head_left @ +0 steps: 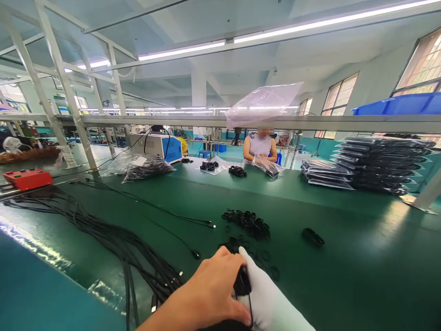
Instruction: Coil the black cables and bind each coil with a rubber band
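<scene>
My bare left hand (210, 292) and my white-gloved right hand (268, 299) meet at the bottom centre, both closed around a black coiled cable (242, 284) between them. Just beyond the hands lies a scatter of small black rings (248, 224) on the green table (344, 257). A bundle of long black cables (113, 239) runs from the left edge towards my left hand, with loose connector ends (211, 225) pointing right.
A small black coil (313, 236) lies to the right. Across the table a person (261, 147) handles a clear bag. Stacks of bagged cables (375, 165) sit at right, a blue-and-white machine (159, 147) and a red box (28, 178) at left.
</scene>
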### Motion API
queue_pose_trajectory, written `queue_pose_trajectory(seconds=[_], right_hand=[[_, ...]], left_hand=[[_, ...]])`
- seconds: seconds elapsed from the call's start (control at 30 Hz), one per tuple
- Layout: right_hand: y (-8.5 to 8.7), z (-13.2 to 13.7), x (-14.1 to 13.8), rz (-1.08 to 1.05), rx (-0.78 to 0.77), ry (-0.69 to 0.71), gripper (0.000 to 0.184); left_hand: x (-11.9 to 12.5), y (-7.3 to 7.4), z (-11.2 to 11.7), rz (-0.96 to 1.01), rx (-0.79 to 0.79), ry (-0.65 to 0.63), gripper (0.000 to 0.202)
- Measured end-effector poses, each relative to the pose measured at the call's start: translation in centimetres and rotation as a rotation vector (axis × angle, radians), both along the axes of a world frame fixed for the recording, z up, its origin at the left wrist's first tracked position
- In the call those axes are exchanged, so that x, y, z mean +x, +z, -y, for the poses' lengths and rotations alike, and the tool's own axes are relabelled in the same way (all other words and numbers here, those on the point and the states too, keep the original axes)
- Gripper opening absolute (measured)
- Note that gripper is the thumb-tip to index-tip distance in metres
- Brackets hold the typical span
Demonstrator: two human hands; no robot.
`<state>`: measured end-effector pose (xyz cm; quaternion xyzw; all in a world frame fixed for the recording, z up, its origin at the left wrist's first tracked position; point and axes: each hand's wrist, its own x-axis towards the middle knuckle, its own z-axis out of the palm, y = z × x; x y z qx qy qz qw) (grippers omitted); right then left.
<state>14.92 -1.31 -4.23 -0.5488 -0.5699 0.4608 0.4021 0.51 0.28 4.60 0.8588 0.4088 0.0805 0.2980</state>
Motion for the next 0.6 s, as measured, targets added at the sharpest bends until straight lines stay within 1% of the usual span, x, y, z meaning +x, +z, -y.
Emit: queue_pose_trajectory(seconds=[0.07, 0.1, 0.13, 0.17, 0.2, 0.23, 0.27, 0.3, 0.33, 0.4, 0.43, 0.47, 0.5, 0.53, 0.6], right_hand=[[0.5, 0.4, -0.3, 0.014, 0.052, -0.013, 0.087], [0.9, 0.6, -0.5, 0.013, 0.088, -0.015, 0.088], [1.4, 0.8, -0.6, 0.009, 0.119, -0.010, 0.088], [2.0, 1.0, -0.7, 0.002, 0.121, -0.010, 0.086], [2.7, 1.2, -0.7, -0.006, 0.086, -0.019, 0.080], [3.4, 1.3, -0.7, -0.008, 0.019, -0.041, 0.072], [4.0, 1.4, -0.6, -0.008, -0.052, -0.073, 0.062], [4.6, 1.4, -0.4, -0.023, -0.116, -0.090, 0.051], [5.1, 1.5, -0.2, -0.064, -0.159, -0.075, 0.043], [5.5, 1.8, 0.2, -0.262, -0.133, 0.055, 0.035], [5.5, 2.0, 0.4, -0.410, -0.101, 0.136, 0.035], [5.3, 2.2, 0.5, -0.564, -0.070, 0.211, 0.037], [5.0, 2.4, 0.5, -0.695, -0.045, 0.265, 0.041], [4.7, 2.5, 0.5, -0.791, -0.018, 0.291, 0.046], [4.1, 2.6, 0.5, -0.878, -0.002, 0.339, 0.056]], left_hand=[[0.5, 0.4, -0.5, -0.155, 0.019, -0.005, 0.054], [0.5, 0.6, -1.0, -0.208, -0.015, -0.039, 0.053], [0.4, 0.7, -1.7, -0.221, -0.085, -0.092, 0.050], [0.2, 0.8, -2.3, -0.188, -0.182, -0.141, 0.045], [-0.1, 0.8, -2.9, -0.118, -0.287, -0.166, 0.037], [-0.5, 0.6, -3.4, -0.025, -0.369, -0.158, 0.029], [-0.7, 0.3, -3.6, 0.066, -0.408, -0.120, 0.024], [-1.0, -0.1, -3.7, 0.134, -0.396, -0.062, 0.024], [-1.1, -0.5, -3.6, 0.164, -0.347, -0.012, 0.025], [-1.0, -1.4, -2.9, 0.129, -0.254, 0.009, 0.024], [-0.9, -1.7, -2.5, 0.099, -0.247, -0.004, 0.022], [-0.7, -1.8, -2.2, 0.080, -0.282, -0.014, 0.020], [-0.6, -1.8, -1.9, 0.088, -0.354, -0.010, 0.017], [-0.4, -1.6, -1.8, 0.138, -0.449, 0.009, 0.014], [-0.2, -0.9, -1.6, 0.362, -0.636, 0.081, 0.010]])
